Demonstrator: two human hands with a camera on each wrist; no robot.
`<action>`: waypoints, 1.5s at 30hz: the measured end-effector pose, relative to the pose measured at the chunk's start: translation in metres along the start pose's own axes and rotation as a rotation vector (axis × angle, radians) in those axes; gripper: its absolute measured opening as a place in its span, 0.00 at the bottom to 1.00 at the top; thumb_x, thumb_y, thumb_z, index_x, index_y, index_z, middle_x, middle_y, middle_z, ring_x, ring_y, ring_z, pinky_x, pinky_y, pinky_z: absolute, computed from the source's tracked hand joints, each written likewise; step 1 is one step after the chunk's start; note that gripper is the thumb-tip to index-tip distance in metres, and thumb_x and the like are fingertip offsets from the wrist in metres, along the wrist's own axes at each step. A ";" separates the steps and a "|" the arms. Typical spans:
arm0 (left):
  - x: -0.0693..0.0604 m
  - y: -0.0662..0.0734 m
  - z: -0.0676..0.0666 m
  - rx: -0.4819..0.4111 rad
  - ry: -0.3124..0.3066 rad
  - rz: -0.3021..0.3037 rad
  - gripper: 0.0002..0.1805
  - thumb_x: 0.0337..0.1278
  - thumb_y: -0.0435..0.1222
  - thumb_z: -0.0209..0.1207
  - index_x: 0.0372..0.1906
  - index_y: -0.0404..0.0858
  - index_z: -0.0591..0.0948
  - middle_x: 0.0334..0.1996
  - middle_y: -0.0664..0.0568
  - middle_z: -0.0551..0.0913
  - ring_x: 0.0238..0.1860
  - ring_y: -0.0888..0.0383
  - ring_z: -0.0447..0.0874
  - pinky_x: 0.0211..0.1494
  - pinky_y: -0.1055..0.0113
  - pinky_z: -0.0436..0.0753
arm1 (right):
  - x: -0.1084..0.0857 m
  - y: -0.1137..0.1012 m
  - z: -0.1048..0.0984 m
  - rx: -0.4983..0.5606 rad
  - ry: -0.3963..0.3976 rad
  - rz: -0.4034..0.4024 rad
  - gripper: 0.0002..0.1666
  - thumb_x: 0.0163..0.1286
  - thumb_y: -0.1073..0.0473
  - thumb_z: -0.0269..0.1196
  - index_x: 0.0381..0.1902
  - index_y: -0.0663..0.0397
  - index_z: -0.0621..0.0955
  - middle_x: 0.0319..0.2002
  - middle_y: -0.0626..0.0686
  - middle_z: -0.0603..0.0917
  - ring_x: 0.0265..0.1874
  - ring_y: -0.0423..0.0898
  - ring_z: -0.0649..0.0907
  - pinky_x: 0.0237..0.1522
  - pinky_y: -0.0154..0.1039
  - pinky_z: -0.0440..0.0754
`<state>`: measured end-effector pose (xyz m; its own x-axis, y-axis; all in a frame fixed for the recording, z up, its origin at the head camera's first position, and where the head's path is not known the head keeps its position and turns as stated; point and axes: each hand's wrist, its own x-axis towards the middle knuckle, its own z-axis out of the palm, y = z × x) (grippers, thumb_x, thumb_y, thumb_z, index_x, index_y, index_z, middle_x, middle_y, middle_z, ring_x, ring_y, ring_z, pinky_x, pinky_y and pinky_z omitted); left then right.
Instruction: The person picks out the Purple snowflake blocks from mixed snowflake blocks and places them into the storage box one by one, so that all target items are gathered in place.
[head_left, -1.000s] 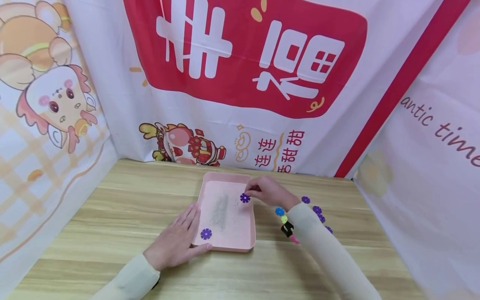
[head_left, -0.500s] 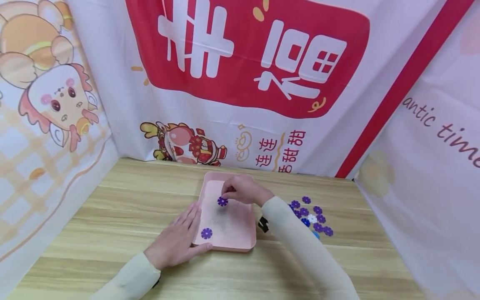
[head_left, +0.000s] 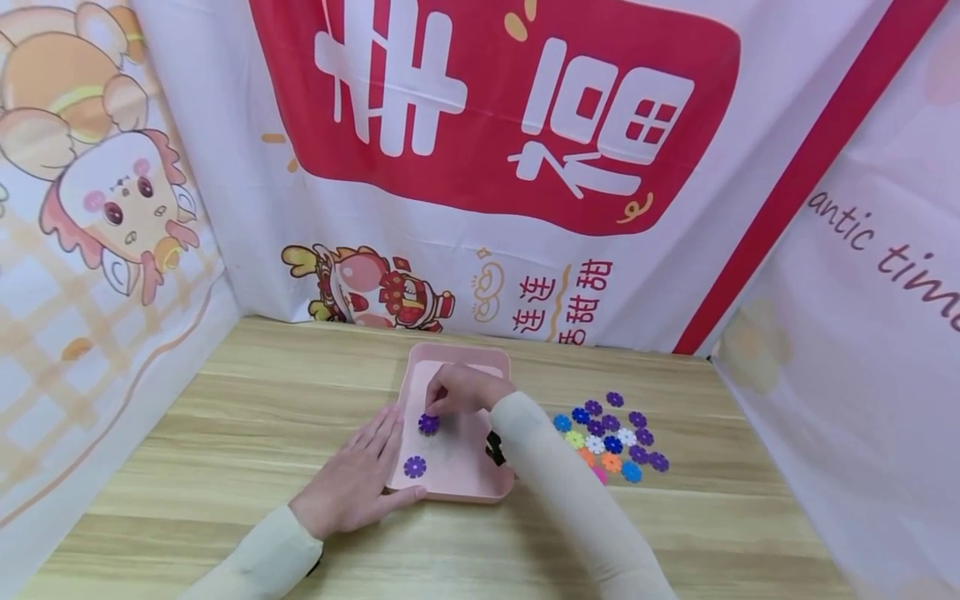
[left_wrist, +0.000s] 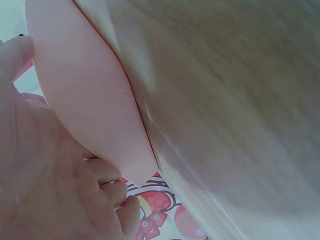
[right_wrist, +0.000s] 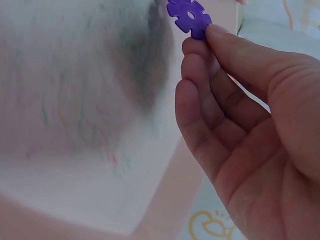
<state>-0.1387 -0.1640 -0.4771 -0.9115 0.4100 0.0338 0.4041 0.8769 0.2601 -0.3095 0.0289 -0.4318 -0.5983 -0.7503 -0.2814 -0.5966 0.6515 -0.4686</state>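
Observation:
A shallow pink tray (head_left: 468, 483) sits on the wooden table. My left hand (head_left: 348, 483) rests along its left rim, fingers straight and thumb at the near corner. In the left wrist view, that hand (left_wrist: 50, 165) lies against the tray's outer wall (left_wrist: 95, 95). Over the tray, my right hand (head_left: 461, 390) pinches a purple snowflake disc (head_left: 428, 424) between thumb and fingers. The right wrist view shows the notched disc (right_wrist: 189, 17) at the fingertips of the right hand (right_wrist: 250, 130). A second purple snowflake disc (head_left: 415, 467) lies in the tray's near left corner.
Right of the tray lie several loose snowflake discs: purple (head_left: 614, 400), white (head_left: 626, 437), orange (head_left: 611, 462), light blue (head_left: 631, 472) and others. My right sleeve (head_left: 562, 492) partly covers a pink disc (head_left: 599, 475). Printed cloths (head_left: 487, 192) hang behind and at both sides.
My right hand has moved left and nearer, carrying the purple snowflake disc from the tray's right side to just above the other disc. More loose discs now show. The left hand has stayed still.

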 end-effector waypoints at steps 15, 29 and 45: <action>0.001 0.002 -0.001 -0.001 0.012 0.013 0.58 0.70 0.69 0.52 0.83 0.26 0.54 0.86 0.34 0.49 0.86 0.36 0.48 0.87 0.41 0.57 | 0.008 -0.003 0.021 0.066 -0.015 0.010 0.06 0.75 0.57 0.69 0.40 0.46 0.93 0.30 0.40 0.90 0.28 0.34 0.82 0.35 0.25 0.82; -0.001 0.002 -0.004 0.015 0.027 0.033 0.59 0.70 0.71 0.50 0.82 0.25 0.55 0.85 0.33 0.50 0.86 0.36 0.50 0.86 0.41 0.59 | 0.011 -0.007 0.023 -0.007 -0.016 0.019 0.05 0.74 0.57 0.70 0.38 0.43 0.93 0.33 0.39 0.90 0.32 0.33 0.83 0.43 0.24 0.83; -0.001 0.000 -0.001 -0.003 -0.006 0.000 0.59 0.70 0.71 0.50 0.82 0.26 0.54 0.85 0.33 0.49 0.86 0.36 0.47 0.87 0.41 0.57 | -0.037 0.019 -0.018 -0.030 0.079 0.035 0.10 0.69 0.62 0.73 0.47 0.56 0.90 0.43 0.49 0.92 0.42 0.38 0.88 0.51 0.31 0.88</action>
<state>-0.1382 -0.1648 -0.4759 -0.9108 0.4118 0.0277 0.4041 0.8760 0.2632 -0.3079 0.0709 -0.4155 -0.6583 -0.7168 -0.2299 -0.5897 0.6809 -0.4344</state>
